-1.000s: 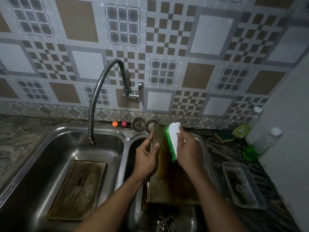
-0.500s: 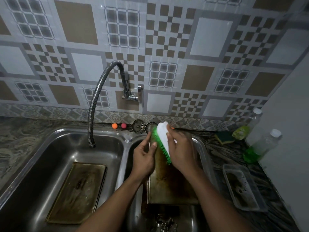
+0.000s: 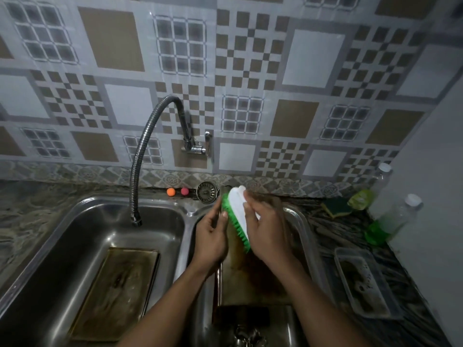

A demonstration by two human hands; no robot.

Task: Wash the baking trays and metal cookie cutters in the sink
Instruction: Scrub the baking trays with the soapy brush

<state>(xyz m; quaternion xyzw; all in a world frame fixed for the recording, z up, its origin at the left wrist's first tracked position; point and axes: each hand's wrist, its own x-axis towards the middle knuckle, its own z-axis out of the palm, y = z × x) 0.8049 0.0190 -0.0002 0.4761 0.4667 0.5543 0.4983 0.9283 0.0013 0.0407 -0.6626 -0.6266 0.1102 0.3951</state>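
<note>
Sliding leftward since a second ago, the scrub brush is now working right beside the left hand, whose fingers are curling round the left rim of the baking tray, propping it tilted in the basin. The right hand is clamping the brush's white back, its bristles pressing on the tray. Being thin, stiff, wet metal, the tray is probably getting slippery, so its rim looks the safest hold. Another tray is lying flat, well left of the left hand.
</note>
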